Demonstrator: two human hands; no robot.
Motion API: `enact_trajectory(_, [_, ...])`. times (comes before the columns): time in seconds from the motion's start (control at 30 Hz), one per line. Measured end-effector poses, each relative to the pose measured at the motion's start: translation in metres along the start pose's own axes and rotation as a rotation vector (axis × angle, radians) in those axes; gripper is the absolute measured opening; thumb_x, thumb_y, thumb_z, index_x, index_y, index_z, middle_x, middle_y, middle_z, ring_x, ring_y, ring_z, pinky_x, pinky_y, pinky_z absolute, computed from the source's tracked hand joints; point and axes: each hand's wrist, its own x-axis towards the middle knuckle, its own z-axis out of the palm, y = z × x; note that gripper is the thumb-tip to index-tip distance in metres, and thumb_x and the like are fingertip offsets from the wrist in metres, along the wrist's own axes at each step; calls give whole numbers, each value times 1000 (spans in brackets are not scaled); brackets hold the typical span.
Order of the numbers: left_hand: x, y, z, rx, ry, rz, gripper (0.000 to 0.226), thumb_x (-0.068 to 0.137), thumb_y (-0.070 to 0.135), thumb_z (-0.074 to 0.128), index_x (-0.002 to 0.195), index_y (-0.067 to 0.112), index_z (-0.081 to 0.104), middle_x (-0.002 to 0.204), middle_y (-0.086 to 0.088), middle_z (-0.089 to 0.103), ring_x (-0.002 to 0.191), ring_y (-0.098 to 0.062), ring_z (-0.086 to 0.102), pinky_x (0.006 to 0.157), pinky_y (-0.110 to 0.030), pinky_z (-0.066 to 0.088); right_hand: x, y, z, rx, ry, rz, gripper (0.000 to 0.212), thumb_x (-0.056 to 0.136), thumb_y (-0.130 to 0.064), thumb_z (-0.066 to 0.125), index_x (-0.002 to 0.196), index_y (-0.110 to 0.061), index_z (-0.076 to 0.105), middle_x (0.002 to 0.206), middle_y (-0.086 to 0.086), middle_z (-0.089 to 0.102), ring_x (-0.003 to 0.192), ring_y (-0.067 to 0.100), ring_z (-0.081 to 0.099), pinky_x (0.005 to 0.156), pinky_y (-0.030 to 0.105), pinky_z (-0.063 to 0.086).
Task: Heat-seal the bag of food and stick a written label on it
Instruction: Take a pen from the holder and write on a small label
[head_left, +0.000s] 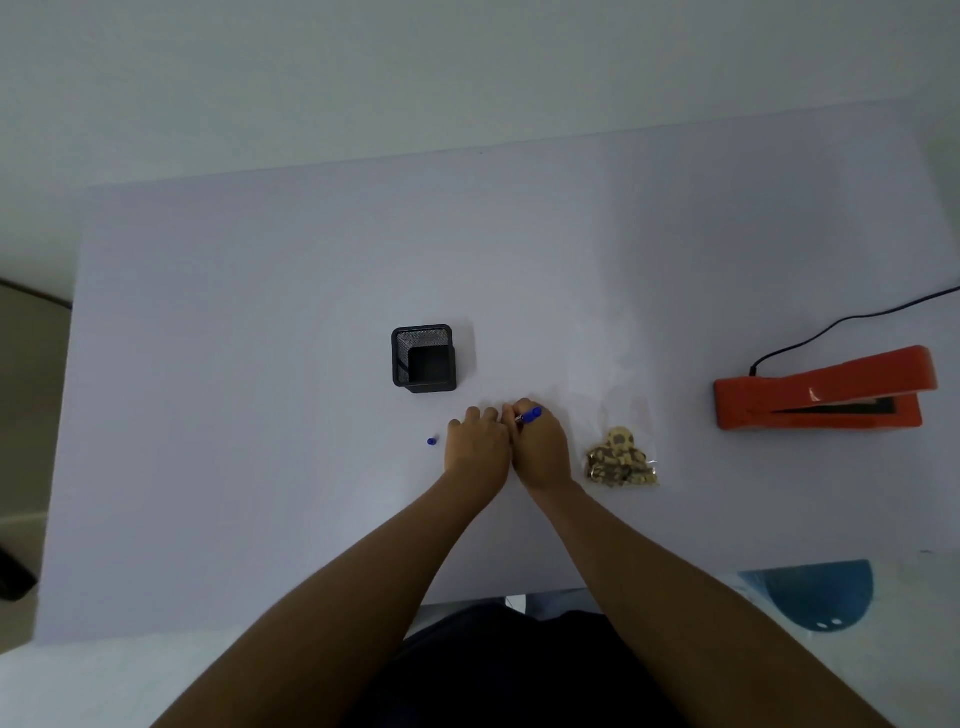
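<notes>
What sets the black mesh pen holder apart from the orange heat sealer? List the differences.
1. The pen holder is black; the heat sealer is orange.
2. The pen holder is a small square cup; the heat sealer is long and wedge-shaped.
3. The heat sealer has a black cord attached; the pen holder has none.
Both sit untouched on the table.

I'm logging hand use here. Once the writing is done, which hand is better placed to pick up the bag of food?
Right. The right hand holding the blue pen lies just beside the bag of food; the left hand sits on the far side, nearer the pen cap.
</notes>
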Motion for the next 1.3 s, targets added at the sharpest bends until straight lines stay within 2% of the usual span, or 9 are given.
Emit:
enact_trajectory(0.13, [-1, -1, -2, 7, 1, 15, 47, 97, 16, 55, 141, 7, 41, 133, -9, 51, 121, -28, 48, 99, -41, 45, -2, 5, 5, -24, 16, 4, 27, 101, -14, 51, 75, -11, 57, 70, 6, 57, 61, 16, 48, 59, 21, 34])
enact_trajectory(0.37, [0, 0, -3, 31, 14, 30, 48, 97, 16, 55, 142, 9, 40, 131, -9, 52, 119, -27, 49, 99, -40, 46, -4, 4, 6, 1, 62, 61, 32, 104, -20, 48, 73, -14, 54, 68, 3, 55, 59, 16, 49, 56, 17, 30])
enact_trajectory(0.5, [0, 0, -3, 48, 23, 36, 47, 96, 16, 56, 140, 9, 41, 129, -9, 53, 119, -27, 49, 99, -40, 46, -6, 3, 3, -26, 86, 40, 31, 103, -17, 49, 72, -18, 51, 68, -1, 50, 56, 7, 42, 54, 13, 30])
enact_trajectory(0.73, [2, 0, -1, 51, 39, 40, 50, 95, 15, 56, 142, 8, 39, 129, -9, 52, 118, -27, 49, 97, -39, 46, 1, 3, 3, -8, 91, 18, 33, 102, -19, 49, 70, -14, 52, 66, -1, 50, 60, 16, 47, 61, 26, 34])
enact_trajectory(0.87, [4, -3, 2, 78, 32, 38, 35, 95, 17, 56, 129, 11, 52, 126, -8, 53, 116, -25, 50, 97, -39, 45, 4, -5, -6, 81, 95, -3, 30, 102, -18, 51, 73, -12, 54, 65, 2, 54, 59, 19, 51, 59, 31, 41])
enact_trajectory(1.0, [5, -3, 6, 82, 49, 59, 37, 95, 20, 57, 131, 14, 52, 127, -7, 54, 118, -25, 49, 99, -39, 41, 3, -16, -12, 294, 118, 88, 24, 101, -20, 57, 84, -4, 65, 68, 10, 66, 61, 24, 63, 59, 35, 54])
enact_trajectory(1.13, [2, -7, 15, 15, 39, 59, 40, 95, 23, 56, 133, 14, 52, 132, -8, 52, 120, -25, 48, 101, -42, 41, -1, -19, -17, 323, 85, 144, 30, 101, -23, 58, 82, -1, 67, 68, 15, 68, 63, 30, 66, 61, 42, 55])
enact_trajectory(1.2, [-2, -14, 21, -73, 95, 53, 38, 96, 25, 54, 133, 14, 52, 133, -8, 53, 120, -26, 50, 101, -44, 42, -4, -17, -21, 297, 74, 145, 32, 101, -24, 58, 81, 1, 66, 68, 17, 67, 64, 33, 65, 62, 44, 53])
enact_trajectory(1.3, [-14, -34, 27, -249, 278, -21, 35, 97, 29, 51, 130, 15, 55, 129, -7, 59, 116, -26, 54, 98, -43, 45, -7, -17, -30, 281, 54, 191, 37, 101, -27, 57, 83, 4, 65, 73, 23, 67, 69, 38, 64, 66, 49, 54])
